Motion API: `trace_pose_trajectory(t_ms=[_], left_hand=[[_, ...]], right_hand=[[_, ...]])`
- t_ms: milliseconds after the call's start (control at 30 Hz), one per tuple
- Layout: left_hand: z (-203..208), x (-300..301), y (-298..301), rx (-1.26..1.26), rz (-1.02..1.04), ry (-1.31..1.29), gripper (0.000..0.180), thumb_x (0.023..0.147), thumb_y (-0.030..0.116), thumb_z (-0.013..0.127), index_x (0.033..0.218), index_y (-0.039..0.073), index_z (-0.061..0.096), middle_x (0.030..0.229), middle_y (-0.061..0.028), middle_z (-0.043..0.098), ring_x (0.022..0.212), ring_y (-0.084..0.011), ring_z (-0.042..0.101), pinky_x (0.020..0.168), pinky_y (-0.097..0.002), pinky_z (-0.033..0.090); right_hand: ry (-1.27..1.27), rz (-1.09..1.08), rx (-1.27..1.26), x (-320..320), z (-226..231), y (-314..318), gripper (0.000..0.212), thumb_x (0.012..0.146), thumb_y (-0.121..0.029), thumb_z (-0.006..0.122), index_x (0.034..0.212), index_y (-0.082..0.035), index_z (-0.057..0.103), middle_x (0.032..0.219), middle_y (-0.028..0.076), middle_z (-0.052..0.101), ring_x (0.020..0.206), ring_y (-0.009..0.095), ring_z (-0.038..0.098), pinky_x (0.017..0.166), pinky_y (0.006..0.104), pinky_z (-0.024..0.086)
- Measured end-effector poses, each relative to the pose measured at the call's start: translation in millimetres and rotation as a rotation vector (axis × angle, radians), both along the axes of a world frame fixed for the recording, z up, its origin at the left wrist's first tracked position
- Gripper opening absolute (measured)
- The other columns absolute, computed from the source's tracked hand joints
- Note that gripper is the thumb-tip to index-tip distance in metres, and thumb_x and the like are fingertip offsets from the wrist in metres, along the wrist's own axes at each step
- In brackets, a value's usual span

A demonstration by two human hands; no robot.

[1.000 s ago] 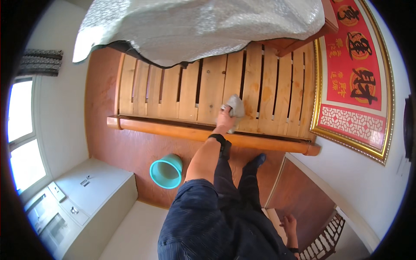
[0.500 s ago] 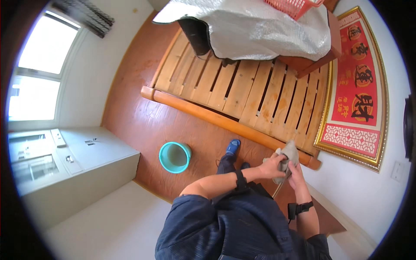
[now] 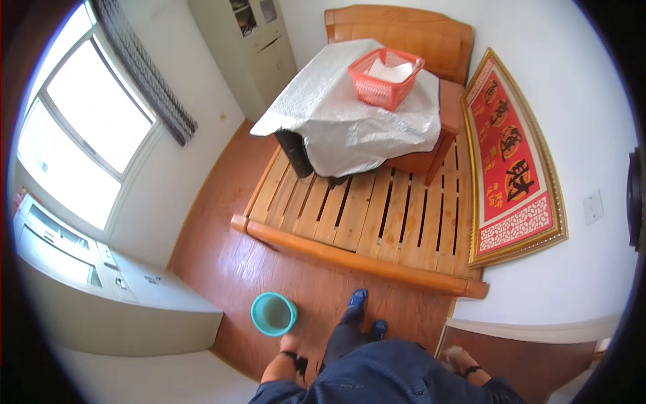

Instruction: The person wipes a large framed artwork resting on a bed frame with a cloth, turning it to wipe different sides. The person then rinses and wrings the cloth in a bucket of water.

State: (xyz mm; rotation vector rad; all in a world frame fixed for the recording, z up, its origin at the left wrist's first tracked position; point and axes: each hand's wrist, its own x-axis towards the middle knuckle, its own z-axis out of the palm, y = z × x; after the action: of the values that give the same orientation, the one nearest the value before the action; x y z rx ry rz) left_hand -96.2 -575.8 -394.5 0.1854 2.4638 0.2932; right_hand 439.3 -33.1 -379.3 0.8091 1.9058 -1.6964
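Below the bed frame's front rail, my left hand [image 3: 291, 343] hangs low beside the rim of a turquoise bucket [image 3: 294, 322]. Its fingers are small and indistinct, so their grip cannot be made out. My right hand [image 3: 461, 358] is down at my right side near the doorway threshold, closed and slightly blurred. A bit of greyish cloth [image 3: 447, 361] shows at its fingers. Both wrists carry dark bands. The bucket stands on the brown floor to the left of my feet, which wear blue slippers [image 3: 358, 297].
A slatted wooden bed frame [image 3: 363, 259] lies ahead, bearing a table draped in silver sheeting [image 3: 336, 114] with a pink basket [image 3: 380, 91] on top. A gold-framed red picture [image 3: 515, 161] leans at the right wall. A low pale cabinet [image 3: 155, 323] stands left.
My hands have come apart from the grey cloth they both held, the left moving toward the bucket and the right down to my side. The view has tilted up, showing the headboard.
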Motion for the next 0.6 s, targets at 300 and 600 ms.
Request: trace_pose_trajectory(t_ms=[300, 600], left_hand=[[115.2, 56.8, 80.2, 0.188, 0.480, -0.298, 0.037, 0.077, 0.024, 0.067, 0.103, -0.002, 0.065, 0.092, -0.0162, 0.068, 0.077, -0.0279, 0.066, 0.080, -0.0388, 0.053], [166.6, 10.4, 176.4, 0.418, -0.137, 0.215, 0.036, 0.076, 0.028, 0.070, 0.102, 0.003, 0.067, 0.093, -0.0193, 0.068, 0.087, -0.0338, 0.065, 0.080, -0.0419, 0.051]], right_hand=[[-0.064, 0.503, 0.848, 57.9, 24.5, -54.4, 0.021, 0.085, -0.022, 0.054, 0.098, -0.014, 0.069, 0.093, 0.007, 0.066, 0.094, 0.029, 0.062, 0.077, 0.0410, 0.052], [-0.065, -0.495, 0.395, -77.1, 58.6, -30.9, 0.054, 0.074, -0.024, 0.076, 0.117, 0.001, 0.054, 0.111, 0.016, 0.062, 0.102, 0.028, 0.060, 0.089, 0.0365, 0.048]])
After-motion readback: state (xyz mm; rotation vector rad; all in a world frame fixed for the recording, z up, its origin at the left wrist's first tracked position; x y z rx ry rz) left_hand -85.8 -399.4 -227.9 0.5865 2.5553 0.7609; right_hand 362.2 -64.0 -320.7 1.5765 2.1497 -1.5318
